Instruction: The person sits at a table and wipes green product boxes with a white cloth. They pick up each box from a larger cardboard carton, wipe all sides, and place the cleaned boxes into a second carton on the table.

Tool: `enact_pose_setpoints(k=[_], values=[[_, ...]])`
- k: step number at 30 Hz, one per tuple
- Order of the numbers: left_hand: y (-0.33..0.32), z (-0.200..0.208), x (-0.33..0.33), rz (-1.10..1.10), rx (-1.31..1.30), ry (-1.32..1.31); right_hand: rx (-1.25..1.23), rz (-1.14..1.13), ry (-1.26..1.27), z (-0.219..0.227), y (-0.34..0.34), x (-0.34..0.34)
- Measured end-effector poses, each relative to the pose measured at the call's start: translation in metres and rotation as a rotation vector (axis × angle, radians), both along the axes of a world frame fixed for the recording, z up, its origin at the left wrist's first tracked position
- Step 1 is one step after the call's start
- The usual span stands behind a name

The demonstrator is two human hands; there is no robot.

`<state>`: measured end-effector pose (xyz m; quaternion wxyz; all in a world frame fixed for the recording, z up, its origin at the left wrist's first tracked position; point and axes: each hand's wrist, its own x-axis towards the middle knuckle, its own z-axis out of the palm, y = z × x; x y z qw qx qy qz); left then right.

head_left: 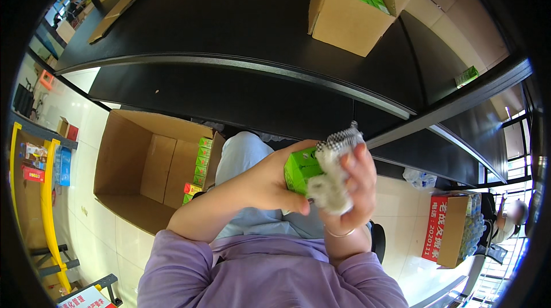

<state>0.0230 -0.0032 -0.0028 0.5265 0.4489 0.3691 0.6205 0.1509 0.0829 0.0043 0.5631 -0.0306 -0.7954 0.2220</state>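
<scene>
A small green drink carton (301, 171) is held in front of my lap, my left hand (270, 184) closed around its near left side. Some of the left fingers are hidden behind it. In my right hand (363, 184) is a crumpled white cloth (332, 193) with a black-and-white checked edge. The cloth lies against the right side of the carton and covers part of it. My right fingers are bent over the cloth and slightly blurred.
To the left stands an open cardboard box (129, 136) with several small cartons (201, 161) along its right side. On the black shelf (229, 15) ahead sits a cardboard box (350, 21) of green cartons. One carton (466, 76) lies farther right. Bottles in a box (453, 230) stand right.
</scene>
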Motion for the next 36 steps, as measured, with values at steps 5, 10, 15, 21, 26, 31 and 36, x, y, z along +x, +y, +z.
enact_pose_setpoints(k=[5, 10, 15, 21, 26, 31, 36], values=[[0.011, -0.029, 0.004, -0.014, 0.018, -0.207, 0.13, -0.004, -0.087, 0.007, -0.008, -0.001], [0.012, -0.022, 0.003, -0.018, 0.018, -0.349, 0.179, 0.054, -0.229, 0.009, -0.005, 0.002], [0.011, 0.02, -0.01, 0.23, -0.171, -0.249, 0.232, 0.229, -0.318, -0.002, -0.016, 0.005], [0.007, 0.011, -0.017, 0.188, -0.089, -0.351, 0.217, 0.275, -0.299, -0.014, -0.027, 0.011], [0.01, 0.015, -0.015, 0.211, -0.127, -0.365, 0.264, 0.225, -0.275, -0.007, -0.014, 0.006], [0.008, 0.015, -0.008, 0.151, -0.137, -0.286, 0.242, 0.077, -0.24, 0.009, 0.003, 0.002], [0.003, 0.008, -0.005, 0.079, -0.179, -0.292, 0.132, -0.011, -0.082, 0.01, 0.014, -0.005]])
